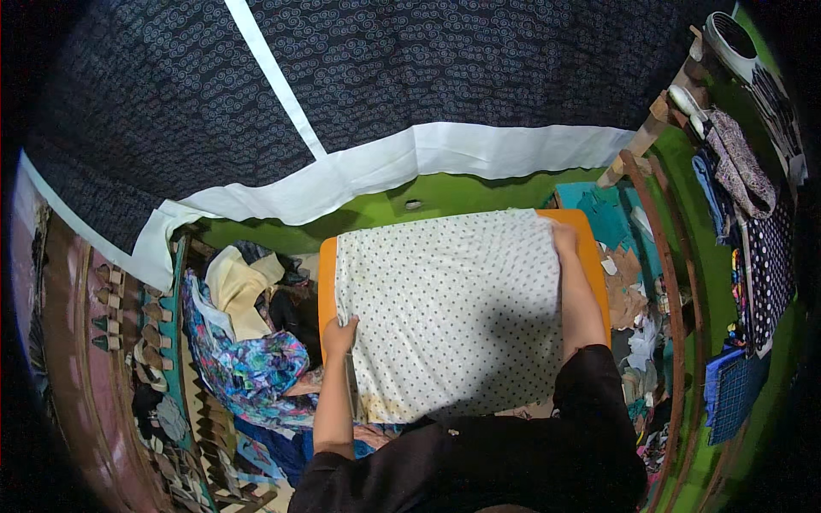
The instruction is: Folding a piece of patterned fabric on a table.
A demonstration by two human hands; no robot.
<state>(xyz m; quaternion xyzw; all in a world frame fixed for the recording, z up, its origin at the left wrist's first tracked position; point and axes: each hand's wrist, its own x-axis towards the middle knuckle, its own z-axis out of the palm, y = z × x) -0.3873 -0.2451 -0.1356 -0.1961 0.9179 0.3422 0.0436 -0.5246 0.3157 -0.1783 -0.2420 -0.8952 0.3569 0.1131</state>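
A white cloth with small dark dots (449, 299) lies spread over an orange-topped table (329, 269), its lower left corner stained yellowish. At the cloth's left edge is my left hand (340, 336), closed on the border with the thumb on top; its other fingers are mostly hidden. My right hand (562, 239) reaches farther away, to the far right corner, where its fingers close on the cloth's edge. Orange tabletop shows along both sides, and a shadow falls across the cloth's near right part.
Colourful patterned fabric (248, 368) and a cream cloth (242, 286) are heaped left of the table. Wooden racks (663, 282) with scraps stand at the right. Clothes (740, 162) hang on the green wall. A dark patterned curtain (479, 77) with a white border hangs beyond.
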